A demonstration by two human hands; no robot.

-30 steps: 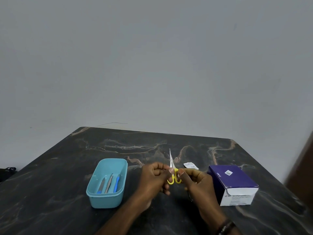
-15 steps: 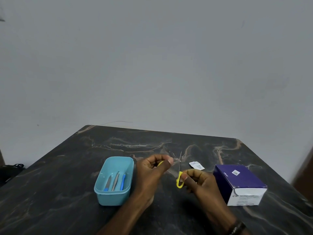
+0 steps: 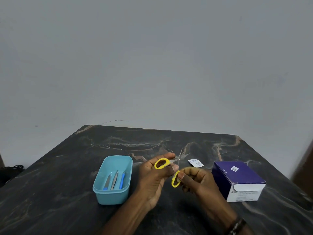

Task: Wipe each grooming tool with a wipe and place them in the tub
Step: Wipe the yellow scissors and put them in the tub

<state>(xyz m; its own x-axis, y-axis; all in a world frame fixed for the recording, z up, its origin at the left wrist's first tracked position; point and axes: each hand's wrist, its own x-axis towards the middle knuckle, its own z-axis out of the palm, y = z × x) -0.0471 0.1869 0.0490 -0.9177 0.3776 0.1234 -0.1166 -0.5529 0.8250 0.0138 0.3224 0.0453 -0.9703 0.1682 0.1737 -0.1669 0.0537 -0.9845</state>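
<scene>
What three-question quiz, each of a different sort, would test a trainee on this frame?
1. True or false: the scissors are spread open, one yellow loop in the left hand, the other in the right hand.
2. How many tools lie in the tub?
A two
B three
C five
3. Fill in: the small white packet lies on the table between the hands and the purple ____.

Key: 1 true; 2 B; 3 box.
</scene>
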